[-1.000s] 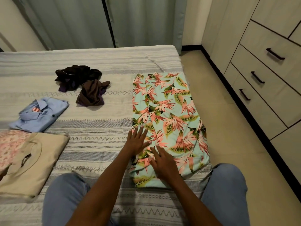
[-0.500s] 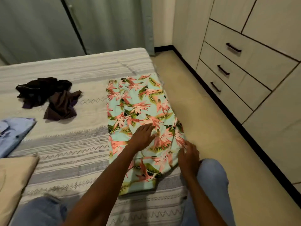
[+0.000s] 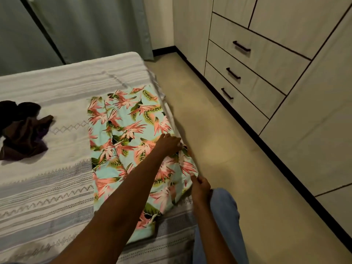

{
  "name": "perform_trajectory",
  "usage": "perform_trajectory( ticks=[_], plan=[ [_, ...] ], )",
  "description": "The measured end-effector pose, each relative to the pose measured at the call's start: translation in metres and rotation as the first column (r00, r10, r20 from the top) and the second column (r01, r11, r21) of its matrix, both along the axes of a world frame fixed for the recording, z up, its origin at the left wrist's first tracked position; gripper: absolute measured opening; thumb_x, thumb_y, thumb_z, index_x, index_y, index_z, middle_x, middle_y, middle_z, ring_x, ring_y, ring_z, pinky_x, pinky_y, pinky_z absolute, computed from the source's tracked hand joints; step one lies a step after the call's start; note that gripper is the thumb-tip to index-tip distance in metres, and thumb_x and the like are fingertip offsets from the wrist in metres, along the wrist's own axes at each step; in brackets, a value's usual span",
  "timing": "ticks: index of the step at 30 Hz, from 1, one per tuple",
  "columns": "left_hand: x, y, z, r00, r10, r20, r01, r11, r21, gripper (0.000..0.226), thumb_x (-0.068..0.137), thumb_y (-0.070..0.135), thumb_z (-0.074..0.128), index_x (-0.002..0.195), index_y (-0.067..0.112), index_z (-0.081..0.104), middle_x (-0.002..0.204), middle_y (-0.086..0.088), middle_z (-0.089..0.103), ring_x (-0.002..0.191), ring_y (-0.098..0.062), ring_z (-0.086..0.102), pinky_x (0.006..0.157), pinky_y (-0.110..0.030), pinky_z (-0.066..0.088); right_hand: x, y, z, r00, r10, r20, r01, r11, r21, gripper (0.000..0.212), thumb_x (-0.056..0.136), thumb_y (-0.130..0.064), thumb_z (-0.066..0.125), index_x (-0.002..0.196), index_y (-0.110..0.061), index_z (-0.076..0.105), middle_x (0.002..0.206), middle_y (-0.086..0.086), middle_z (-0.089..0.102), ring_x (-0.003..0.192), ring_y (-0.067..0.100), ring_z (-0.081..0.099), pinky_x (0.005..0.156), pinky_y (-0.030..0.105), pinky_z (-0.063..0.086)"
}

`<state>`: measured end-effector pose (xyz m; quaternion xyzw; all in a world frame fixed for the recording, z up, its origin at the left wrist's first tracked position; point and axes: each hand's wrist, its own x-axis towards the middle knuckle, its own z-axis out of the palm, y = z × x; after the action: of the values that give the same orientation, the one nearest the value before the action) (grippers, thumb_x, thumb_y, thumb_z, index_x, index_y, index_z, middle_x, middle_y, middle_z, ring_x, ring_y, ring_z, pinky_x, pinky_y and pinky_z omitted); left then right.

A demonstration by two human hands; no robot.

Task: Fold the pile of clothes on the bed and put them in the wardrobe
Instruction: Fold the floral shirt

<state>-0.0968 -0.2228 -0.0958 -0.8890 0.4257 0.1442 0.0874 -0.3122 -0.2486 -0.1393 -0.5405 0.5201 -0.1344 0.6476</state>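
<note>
My left hand (image 3: pixel 168 144) reaches across the flowered garment (image 3: pixel 131 149) to its right edge, and its fingers curl onto the cloth there, so I read that grip as pinching the fabric, though the fingertips are partly hidden by the folds. My right hand (image 3: pixel 200 187) sits lower on the same edge, near my knee (image 3: pixel 222 202), its fingers closed narrow on the hem. Both grips fall on one side, well apart along it, and I judge that is so the whole edge can be lifted evenly and carried over toward the middle without sagging between the hands. The garment lies flat on the bed (image 3: pixel 57 178), close to the bed's right side, with its long axis running away from me toward the curtain (image 3: pixel 91 29); its near end points at my lap, its far end at the foot of the curtain. To the left, well apart from it, a dark crumpled heap of clothes (image 3: pixel 21 134) waits unfolded. Across the strip of floor (image 3: pixel 219 149) stands the wardrobe (image 3: pixel 266 60), its drawers all closed, so nothing can go in until a drawer or door is opened.
</note>
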Motion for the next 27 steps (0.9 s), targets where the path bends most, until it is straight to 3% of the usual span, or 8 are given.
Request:
perform_trajectory(
  ticks=[6,10,15,17,19,21,23,27],
  plan=[
    [0.001,-0.026,-0.006,0.989,-0.076,0.130,0.065,0.994,0.086,0.063,0.099,0.060,0.036,0.149,0.022,0.041,0.156,-0.009,0.035,0.144,-0.034,0.027,0.117,-0.051,0.017,-0.002,0.007,0.002,0.975,-0.212,0.070,0.203,0.972,0.118,0.027,0.091,-0.007,0.068,0.116,-0.007,0.059,0.115,0.013,0.068,0.103,0.029,0.066,0.086,0.046,0.059],
    [0.004,-0.031,-0.009,0.987,-0.100,0.129,0.081,0.986,0.145,0.051,0.099,0.051,0.047,0.133,0.014,0.057,0.140,-0.009,0.054,0.136,-0.035,0.037,0.115,-0.050,0.020,-0.007,0.003,0.009,0.988,-0.134,0.083,0.116,0.975,0.189,0.030,0.094,-0.011,0.064,0.122,-0.014,0.055,0.112,0.008,0.066,0.100,0.026,0.066,0.076,0.036,0.061],
    [0.012,-0.027,0.022,0.998,0.032,-0.062,-0.032,0.999,-0.010,0.044,0.093,0.051,0.054,0.124,0.019,0.061,0.131,-0.010,0.060,0.131,-0.034,0.041,0.109,-0.048,0.022,-0.007,0.010,0.027,0.952,-0.186,0.242,0.130,0.964,0.230,0.042,0.087,0.021,0.042,0.115,0.000,0.067,0.114,0.018,0.068,0.095,0.027,0.067,0.071,0.028,0.061],
    [0.019,-0.018,0.044,0.975,0.082,-0.207,-0.104,0.989,-0.101,0.045,0.087,0.055,0.058,0.115,0.021,0.066,0.124,-0.009,0.064,0.120,-0.032,0.052,0.100,-0.043,0.032,-0.005,0.018,0.032,0.930,-0.135,0.343,0.099,0.988,0.122,0.052,0.085,0.024,0.042,0.122,-0.002,0.066,0.123,0.016,0.066,0.107,0.027,0.065,0.074,0.019,0.058],
    [0.027,0.002,0.063,0.916,0.111,-0.386,-0.201,0.958,-0.203,0.052,0.075,0.052,0.054,0.110,0.016,0.070,0.115,-0.010,0.067,0.106,-0.029,0.061,0.087,-0.036,0.043,-0.002,0.032,0.037,0.930,0.047,0.364,0.037,0.975,-0.221,0.060,0.085,0.021,0.044,0.126,-0.016,0.065,0.132,0.005,0.062,0.122,0.018,0.057,0.090,0.020,0.054],
    [0.031,0.030,0.081,0.868,0.098,-0.487,-0.292,0.893,-0.341,0.050,0.069,0.043,0.049,0.098,0.008,0.071,0.097,-0.012,0.068,0.090,-0.027,0.063,0.076,-0.032,0.048,-0.002,0.049,0.039,0.902,0.275,0.333,-0.032,0.813,-0.582,0.058,0.087,0.014,0.044,0.132,-0.020,0.061,0.136,0.000,0.059,0.128,0.012,0.052,0.104,0.028,0.048],
    [0.035,0.060,0.095,0.851,0.103,-0.515,-0.362,0.825,-0.433,0.030,0.066,0.032,0.049,0.076,0.009,0.065,0.078,-0.007,0.061,0.074,-0.022,0.057,0.065,-0.028,0.043,-0.001,0.066,0.040,0.856,0.475,0.205,-0.091,0.528,-0.844,0.054,0.087,0.000,0.044,0.136,-0.013,0.060,0.137,0.006,0.060,0.124,0.022,0.057,0.099,0.035,0.051],
    [0.039,0.131,0.094,0.827,0.194,-0.528,-0.465,0.764,-0.447,0.012,0.061,0.022,0.048,0.064,0.018,0.059,0.070,-0.002,0.059,0.069,-0.017,0.057,0.064,-0.026,0.042,0.004,0.110,0.029,0.701,0.662,-0.266,-0.356,0.001,-0.934,0.053,0.079,-0.016,0.061,0.133,-0.016,0.064,0.126,0.006,0.067,0.103,0.028,0.059,0.085,0.037,0.049]
  ],
)
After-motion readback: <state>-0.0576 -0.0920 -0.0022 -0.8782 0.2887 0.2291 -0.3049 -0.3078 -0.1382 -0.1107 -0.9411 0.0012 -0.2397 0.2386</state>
